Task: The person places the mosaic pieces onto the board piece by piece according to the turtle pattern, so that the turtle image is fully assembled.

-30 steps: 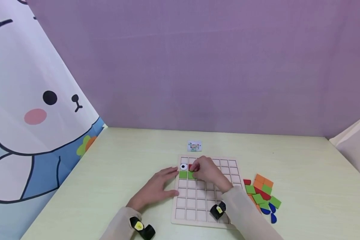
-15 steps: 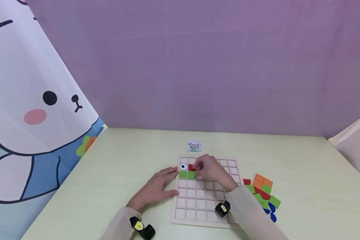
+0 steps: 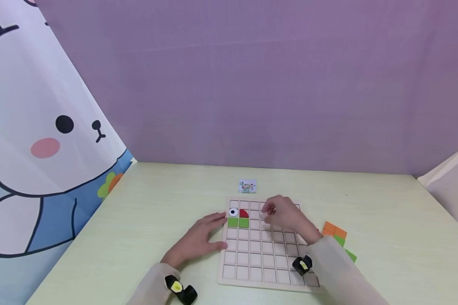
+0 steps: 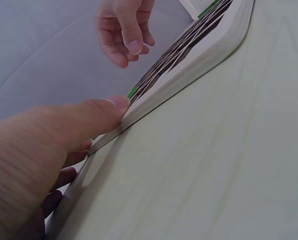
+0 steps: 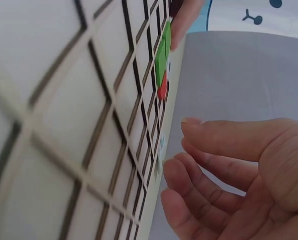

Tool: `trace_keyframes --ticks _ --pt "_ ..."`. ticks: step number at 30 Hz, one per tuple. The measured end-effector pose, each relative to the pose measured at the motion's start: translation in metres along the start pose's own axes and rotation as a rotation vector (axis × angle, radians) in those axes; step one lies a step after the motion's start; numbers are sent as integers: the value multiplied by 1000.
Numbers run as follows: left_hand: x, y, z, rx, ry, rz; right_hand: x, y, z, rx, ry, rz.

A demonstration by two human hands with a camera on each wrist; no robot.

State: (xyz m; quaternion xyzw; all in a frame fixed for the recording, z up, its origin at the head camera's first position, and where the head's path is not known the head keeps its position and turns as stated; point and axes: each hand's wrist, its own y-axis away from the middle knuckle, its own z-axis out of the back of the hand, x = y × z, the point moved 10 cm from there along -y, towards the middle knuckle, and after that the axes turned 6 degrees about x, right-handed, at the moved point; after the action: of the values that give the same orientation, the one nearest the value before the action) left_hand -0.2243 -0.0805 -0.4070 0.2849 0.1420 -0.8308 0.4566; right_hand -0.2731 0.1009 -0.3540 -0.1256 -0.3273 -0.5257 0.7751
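Observation:
A pale wooden grid board [image 3: 269,289] lies on the table. Near its upper left corner sit an eye tile [image 3: 233,212], a red quarter-round tile [image 3: 244,213] and two green square tiles [image 3: 233,222], each in its own cell. My left hand [image 3: 196,239] rests at the board's left edge, its thumb [image 4: 101,117] and fingertips against the rim. Over the upper right part of the board hovers my right hand [image 3: 286,216], fingers loosely bent. In the right wrist view nothing is between its thumb [image 5: 224,139] and fingers.
Orange tiles [image 3: 333,230] and green tiles [image 3: 350,255] lie to the right of the board, partly hidden by the right sleeve [image 3: 337,262]. A small picture card [image 3: 247,186] lies beyond the board's far edge. A purple backdrop [image 3: 275,93] stands behind the table.
My right hand has let go of the red quarter-round tile and moved right across the board, leaving that tile in its cell. The left hand has stayed put.

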Motion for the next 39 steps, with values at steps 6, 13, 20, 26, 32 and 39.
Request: trace_keyframes --ticks 6,13,20,26,32,39 --pt "1 -1 -1 4 -3 -6 -12 11 10 -13 48 -32" --pt "4 -1 -3 8 -10 -1 -28 29 20 -18 66 -52" --pt "3 0 -1 3 -1 7 -46 45 33 -31 90 -55" --pt "4 0 0 -4 7 11 -61 58 40 -36 95 -90" --pt "3 0 -1 -2 18 7 -71 70 45 -38 123 -85" --pt "2 0 -1 -3 28 12 -85 81 45 -21 128 -130"
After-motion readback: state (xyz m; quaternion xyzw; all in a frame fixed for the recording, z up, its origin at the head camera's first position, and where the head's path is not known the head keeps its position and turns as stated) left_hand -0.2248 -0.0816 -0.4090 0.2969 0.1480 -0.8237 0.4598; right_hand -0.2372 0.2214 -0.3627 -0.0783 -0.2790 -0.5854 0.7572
